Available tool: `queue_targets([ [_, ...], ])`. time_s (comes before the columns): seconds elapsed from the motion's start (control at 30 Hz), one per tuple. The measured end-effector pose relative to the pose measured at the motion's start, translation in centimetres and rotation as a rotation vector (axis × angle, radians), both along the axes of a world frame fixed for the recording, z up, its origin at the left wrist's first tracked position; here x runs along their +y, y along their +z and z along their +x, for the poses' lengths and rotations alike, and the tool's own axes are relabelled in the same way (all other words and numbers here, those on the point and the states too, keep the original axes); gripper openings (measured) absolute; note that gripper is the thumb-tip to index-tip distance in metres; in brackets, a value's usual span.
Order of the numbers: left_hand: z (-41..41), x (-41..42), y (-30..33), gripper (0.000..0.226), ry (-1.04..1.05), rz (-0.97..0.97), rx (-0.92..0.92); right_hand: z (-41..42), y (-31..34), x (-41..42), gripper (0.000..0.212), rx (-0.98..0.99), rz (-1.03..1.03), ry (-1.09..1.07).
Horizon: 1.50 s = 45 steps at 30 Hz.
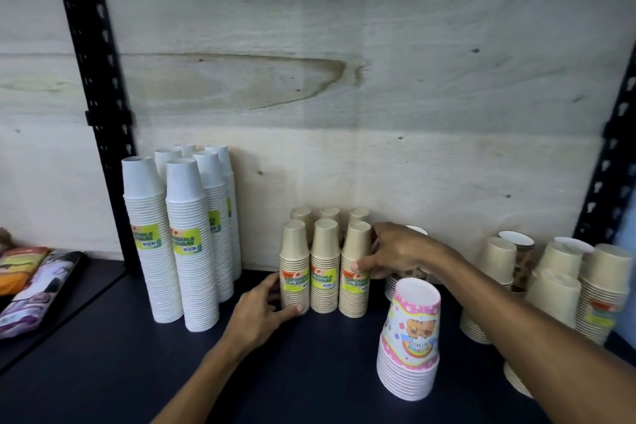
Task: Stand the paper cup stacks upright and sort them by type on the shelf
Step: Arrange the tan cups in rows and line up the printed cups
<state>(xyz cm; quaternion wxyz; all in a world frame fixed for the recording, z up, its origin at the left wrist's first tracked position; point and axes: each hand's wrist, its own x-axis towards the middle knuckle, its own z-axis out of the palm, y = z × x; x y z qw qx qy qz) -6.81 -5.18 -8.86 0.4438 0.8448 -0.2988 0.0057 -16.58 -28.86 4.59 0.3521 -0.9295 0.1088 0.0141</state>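
Observation:
Several tall white cup stacks (187,244) stand upright at the back left of the dark shelf (144,365). In the middle, short tan cup stacks (323,268) with green labels stand in two rows. My left hand (263,310) grips the base of the front-left tan stack. My right hand (395,251) holds the front-right tan stack (354,272), thumb on its label. A pink patterned cup stack (411,337) stands upright in front of my right forearm. Behind the right hand a stack is partly hidden.
Cream cup stacks (557,289) and a brown-patterned stack (521,262) crowd the right end. Black slotted uprights (99,103) frame the plywood back wall. Packaged goods (31,289) lie on the neighbouring shelf at far left.

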Motion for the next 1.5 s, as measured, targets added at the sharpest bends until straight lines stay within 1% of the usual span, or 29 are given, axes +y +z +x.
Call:
queue_targets([
  [0.13, 0.3, 0.1, 0.0, 0.076, -0.023, 0.015, -0.014, 0.0, 0.5, 0.0, 0.025, 0.039, 0.003, 0.004],
  [0.23, 0.3, 0.0, 0.1, 0.072, -0.05, 0.029, -0.017, -0.3, 0.9, 0.1, 0.034, 0.068, -0.031, 0.009],
  [0.3, 0.1, -0.1, 0.1, 0.07, -0.052, 0.022, -0.023, -0.5, 1.2, 0.1, 0.036, 0.076, -0.058, 0.015],
  [0.43, 0.1, -0.4, 0.0, 0.07, -0.051, 0.016, -0.042, -0.6, 1.5, -0.1, 0.04, 0.087, -0.028, 0.021],
  [0.5, 0.1, -0.3, -0.1, 0.072, -0.051, 0.007, -0.031, -0.8, 1.8, -0.1, 0.038, 0.101, -0.042, 0.038],
  [0.6, 0.3, -0.2, -0.1, 0.08, -0.054, -0.007, -0.012, -1.1, 2.4, 0.0, 0.022, 0.083, -0.044, 0.049],
  [0.77, 0.4, -0.5, 0.2, 0.078, -0.074, -0.004, -0.027, -0.8, 1.4, -0.1, 0.026, 0.112, -0.019, 0.013],
  [0.83, 0.6, -0.5, 0.3, 0.08, -0.088, 0.005, -0.032, -0.8, 1.1, 0.1, 0.016, 0.108, -0.011, 0.007],
  [0.93, 1.0, -0.5, 0.4, 0.084, -0.106, 0.027, -0.046, -0.5, 1.3, 0.0, 0.017, 0.117, 0.013, 0.002],
  [1.03, 1.4, -0.5, 0.5, 0.077, -0.119, 0.029, -0.055, 0.0, 1.2, -0.4, 0.016, 0.13, 0.031, 0.003],
  [1.17, 2.0, -0.5, 0.6, 0.074, -0.143, 0.029, -0.057, 0.5, 0.7, -0.5, 0.029, 0.112, 0.077, -0.009],
  [1.33, 2.3, -0.6, 0.5, 0.069, -0.152, 0.015, -0.063, 1.3, -0.2, -1.0, 0.037, 0.118, 0.102, -0.023],
  [1.5, 2.0, -0.7, 0.3, 0.07, -0.13, 0.005, -0.083, 1.6, -0.6, -0.8, 0.036, 0.101, 0.116, -0.056],
])
